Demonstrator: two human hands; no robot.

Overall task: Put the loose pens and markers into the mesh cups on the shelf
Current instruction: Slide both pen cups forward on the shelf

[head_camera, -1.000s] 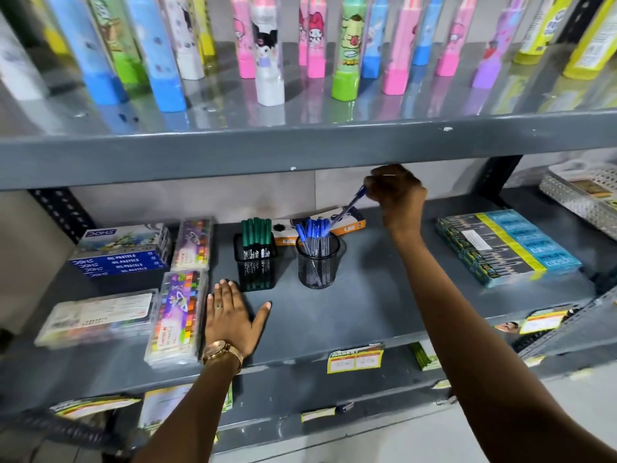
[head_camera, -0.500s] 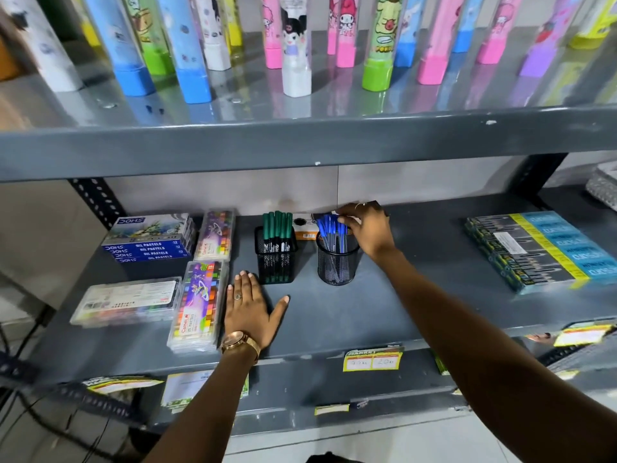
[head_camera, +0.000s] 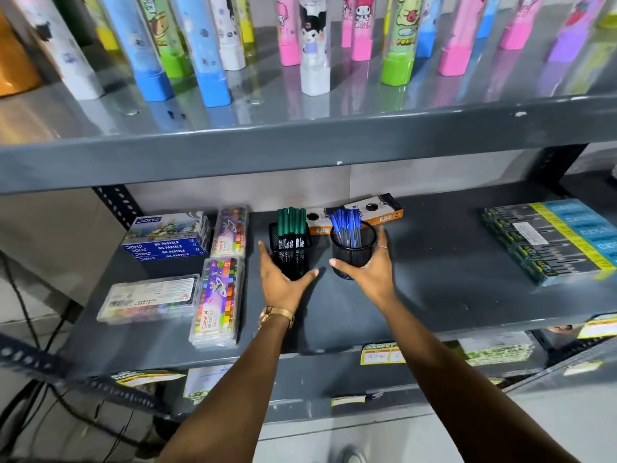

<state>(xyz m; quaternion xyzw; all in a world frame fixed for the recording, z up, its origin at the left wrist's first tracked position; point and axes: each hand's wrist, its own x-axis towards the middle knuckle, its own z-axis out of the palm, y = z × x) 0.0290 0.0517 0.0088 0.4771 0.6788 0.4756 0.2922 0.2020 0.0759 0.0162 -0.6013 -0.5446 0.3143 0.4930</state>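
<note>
So the middle shelf (head_camera: 434, 289) is a grey metal one, and there's a fair bit sitting on it. Far left is a stack of blue oil pastel boxes (head_camera: 167, 237), with a clear crayon case (head_camera: 150, 297) in front of it and two clear pastel packs (head_camera: 220, 300) just beside those. Around the middle stand a square mesh cup (head_camera: 290, 248) full of green markers and a round mesh cup (head_camera: 354, 248) full of blue pens, close together. An orange-edged box (head_camera: 364, 212) lies behind them, and pencil packs (head_camera: 551, 238) lie off to the right.
</note>
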